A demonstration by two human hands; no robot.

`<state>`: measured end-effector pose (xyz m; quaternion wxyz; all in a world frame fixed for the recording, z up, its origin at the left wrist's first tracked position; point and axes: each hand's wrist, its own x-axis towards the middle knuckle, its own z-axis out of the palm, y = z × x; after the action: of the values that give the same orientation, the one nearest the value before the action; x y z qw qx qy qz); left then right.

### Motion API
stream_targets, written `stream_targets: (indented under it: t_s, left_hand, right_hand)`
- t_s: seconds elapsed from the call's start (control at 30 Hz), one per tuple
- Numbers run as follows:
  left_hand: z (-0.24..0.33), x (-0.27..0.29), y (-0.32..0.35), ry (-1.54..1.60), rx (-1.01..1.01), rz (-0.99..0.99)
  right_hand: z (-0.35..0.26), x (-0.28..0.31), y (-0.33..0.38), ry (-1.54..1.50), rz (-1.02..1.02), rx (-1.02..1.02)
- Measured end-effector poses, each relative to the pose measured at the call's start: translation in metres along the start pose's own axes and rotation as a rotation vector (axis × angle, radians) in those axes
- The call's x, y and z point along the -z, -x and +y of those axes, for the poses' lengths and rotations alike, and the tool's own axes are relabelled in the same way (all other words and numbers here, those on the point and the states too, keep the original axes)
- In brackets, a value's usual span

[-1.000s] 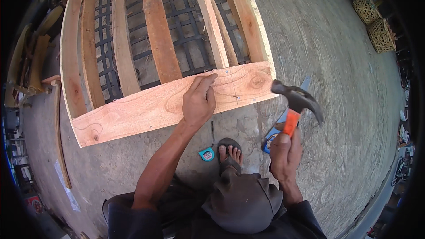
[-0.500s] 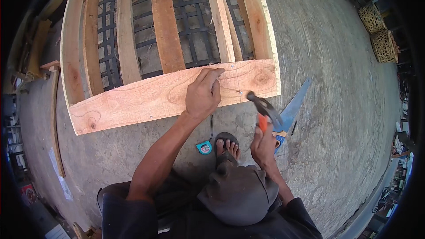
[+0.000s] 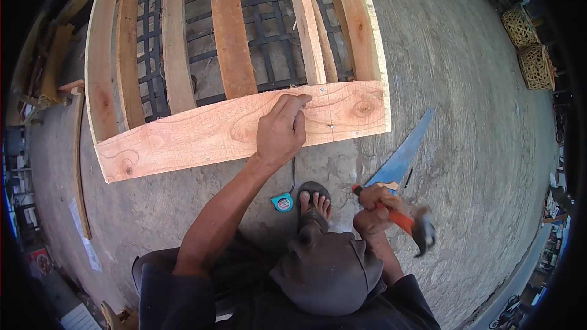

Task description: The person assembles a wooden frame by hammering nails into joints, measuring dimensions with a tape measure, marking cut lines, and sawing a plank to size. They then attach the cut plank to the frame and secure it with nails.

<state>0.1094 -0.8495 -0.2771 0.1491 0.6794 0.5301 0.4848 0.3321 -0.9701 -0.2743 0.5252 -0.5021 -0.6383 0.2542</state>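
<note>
My left hand (image 3: 278,131) presses on the pale wooden plank (image 3: 202,137) across the near end of a slatted frame. Its fingers are bent and held together, the tips close to the plank's far edge. My right hand (image 3: 379,198) is closed round the orange handle of a claw hammer (image 3: 402,220), drawn back to the right and away from the plank. The hammer's dark head is smeared by motion. A nail (image 3: 331,126) shows beside a pencil line, to the right of my left hand; another nail head (image 3: 322,89) sits near the far edge.
On the concrete floor, a handsaw (image 3: 400,156) lies partly under my right hand. A teal tape measure (image 3: 282,202) is beside my sandalled foot (image 3: 315,201). Long slats (image 3: 229,30) run away from me over black webbing (image 3: 266,43). Woven baskets (image 3: 535,67) stand at the far right.
My right hand has swung the hammer back from near the plank toward me and to the right. The left hand stays on the plank.
</note>
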Motion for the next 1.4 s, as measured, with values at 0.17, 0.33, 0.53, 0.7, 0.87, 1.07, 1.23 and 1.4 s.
stream_targets:
  t_s: [0.17, 0.33, 0.53, 0.7, 0.87, 1.07, 1.23, 1.4]
  left_hand:
    - [-0.002, 0.003, 0.006, 0.000, -0.005, 0.016]
    - [0.001, 0.000, 0.003, -0.011, 0.016, 0.001]
    - [0.003, 0.001, 0.003, 0.000, 0.028, -0.020]
    - [0.001, 0.001, 0.000, 0.035, 0.022, 0.026]
    - [0.003, 0.003, 0.002, 0.058, 0.078, 0.024]
    - [0.003, 0.003, 0.007, 0.077, 0.097, -0.008]
    - [-0.001, 0.006, 0.011, 0.015, 0.101, -0.013]
    - [0.014, 0.002, -0.005, 0.059, 0.015, 0.011]
  right_hand:
    - [-0.027, 0.008, -0.020, -0.234, -0.065, -0.196]
    - [0.016, 0.004, -0.012, 0.636, -0.535, -0.437]
    - [0.026, 0.007, -0.005, 0.390, -0.324, -0.094]
    - [-0.018, 0.004, -0.027, -0.124, 0.017, 0.105]
    - [0.002, -0.005, -0.022, 0.562, -0.367, -0.218]
    - [0.015, -0.008, -0.024, 0.715, -0.557, -0.342]
    - [0.001, -0.007, -0.008, 0.406, -0.277, -0.205]
    - [0.013, -0.010, -0.019, 0.506, -0.226, -0.174]
